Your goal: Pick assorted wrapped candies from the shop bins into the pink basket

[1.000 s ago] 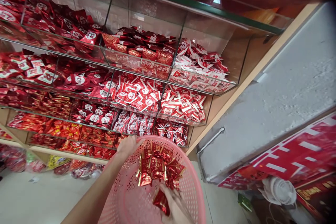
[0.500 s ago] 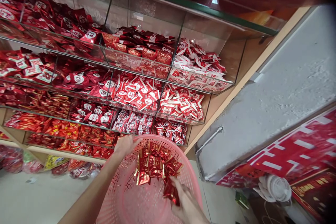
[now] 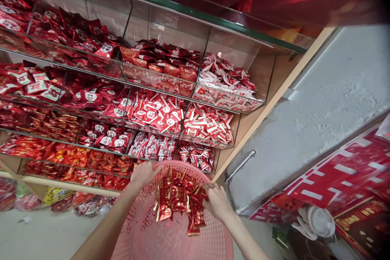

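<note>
A pink perforated plastic basket (image 3: 179, 248) is tilted in front of me, its far rim close to the shelf. My left hand (image 3: 144, 174) is closed on its upper left rim. Inside the basket, red-and-gold foil packets (image 3: 176, 199) form a small heap against the far wall. My right hand (image 3: 217, 201) reaches over the right rim, fingers bent and closed at the heap's right edge, pinching a foil packet whose body is mostly hidden by the fingers. Just below these fingers hang more of the shiny packets, down to the lower right of the heap.
Ahead stands a shelf unit with clear-fronted bins (image 3: 158, 81) full of red and white packets. A green-edged glass shelf (image 3: 183, 8) crosses above. Filled bags (image 3: 57, 197) lie on the floor at left. To the right are a grey wall (image 3: 329, 101) and a white fan (image 3: 319, 221).
My right hand has moved up and right from the basket's lower middle to the heap's right edge. The packet it held now lies with the others. My left hand keeps its hold.
</note>
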The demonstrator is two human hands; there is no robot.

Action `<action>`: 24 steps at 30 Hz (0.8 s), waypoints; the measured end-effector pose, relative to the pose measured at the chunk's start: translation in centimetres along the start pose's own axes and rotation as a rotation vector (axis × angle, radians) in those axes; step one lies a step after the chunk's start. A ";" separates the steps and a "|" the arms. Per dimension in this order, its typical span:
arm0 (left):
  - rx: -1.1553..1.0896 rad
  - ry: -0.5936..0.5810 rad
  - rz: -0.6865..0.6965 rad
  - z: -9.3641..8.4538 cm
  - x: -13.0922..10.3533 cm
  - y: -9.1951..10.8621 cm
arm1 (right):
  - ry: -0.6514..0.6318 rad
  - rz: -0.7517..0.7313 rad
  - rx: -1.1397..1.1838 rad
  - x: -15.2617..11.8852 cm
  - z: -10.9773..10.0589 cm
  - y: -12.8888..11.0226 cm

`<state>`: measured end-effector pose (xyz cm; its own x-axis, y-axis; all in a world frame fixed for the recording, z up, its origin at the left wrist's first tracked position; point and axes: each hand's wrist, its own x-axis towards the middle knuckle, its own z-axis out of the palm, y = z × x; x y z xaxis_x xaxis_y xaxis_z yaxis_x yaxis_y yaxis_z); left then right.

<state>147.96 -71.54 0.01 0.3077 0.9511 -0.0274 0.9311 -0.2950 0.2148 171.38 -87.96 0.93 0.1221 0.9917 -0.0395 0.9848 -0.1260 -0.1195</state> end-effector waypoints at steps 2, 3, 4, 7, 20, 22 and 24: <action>0.003 0.011 0.015 0.1 0.1 -0.1 | -0.013 -0.014 -0.009 0.5 0.4 -0.1; 0.005 0.016 0.021 0.2 0.2 -0.2 | -0.019 -0.016 -0.014 0.8 0.7 -0.1; 0.007 0.019 0.026 0.2 0.2 -0.3 | -0.017 -0.017 -0.018 1.0 1.0 -0.1; 0.001 0.020 0.037 0.2 0.3 -0.3 | 0.029 -0.029 -0.016 1.6 2.0 0.1; -0.042 -0.006 0.003 0.4 0.3 -0.3 | 0.358 -0.121 0.002 1.0 3.8 -0.3; -0.029 0.008 0.021 0.5 0.3 -0.4 | 0.400 -0.121 0.051 1.6 2.9 -0.3; -0.016 0.020 0.037 0.6 0.3 -0.4 | 0.442 -0.120 0.102 2.9 1.7 -0.3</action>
<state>147.78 -71.21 -0.68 0.3381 0.9411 0.0003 0.9156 -0.3290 0.2310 171.23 -85.07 -0.83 0.0713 0.9117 0.4046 0.9806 0.0101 -0.1956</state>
